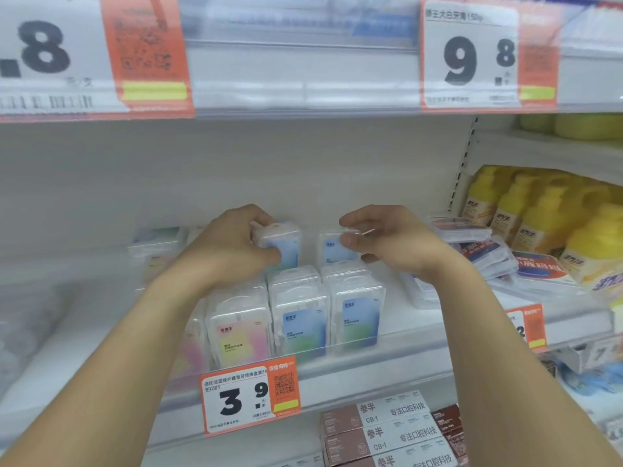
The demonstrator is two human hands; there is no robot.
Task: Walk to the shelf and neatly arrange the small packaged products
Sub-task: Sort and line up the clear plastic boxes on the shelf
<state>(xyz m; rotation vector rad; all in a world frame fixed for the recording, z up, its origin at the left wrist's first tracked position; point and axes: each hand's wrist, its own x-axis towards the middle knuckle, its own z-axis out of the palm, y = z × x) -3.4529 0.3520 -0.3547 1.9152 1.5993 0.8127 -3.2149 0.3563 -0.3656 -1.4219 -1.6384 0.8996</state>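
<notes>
At the far left of the white shelf (387,345), toward its back edge, a blurred clear box (156,241) lies flat. Along the front edge stands a row of small clear plastic boxes, rectangular and glossy, with soft-coloured labels: a pink-and-yellow box (237,332), then a blue-green box (301,325), then a blue box (359,315). A clear lip runs along that front edge, carrying an orange-and-white price tag (249,396) reading 3.9.

Behind this row the left hand (229,247) curls its fingers and thumb around a rear clear box (281,242), gripping its left side and top. Just to the right, the right hand (387,241) pinches the top right corner of a second rear box (333,249) between thumb and fingertips. The two held boxes stand upright, side by side with a small gap, set back from the front row.

Toward the right end of the shelf, flat clear packets (485,251) with red and blue print lie in a loose, tilted pile. Beyond them, in the next bay, stand yellow bottles (539,224) with smooth rounded shoulders. Below the shelf, brown-and-white cartons (381,429) are stacked flat.
</notes>
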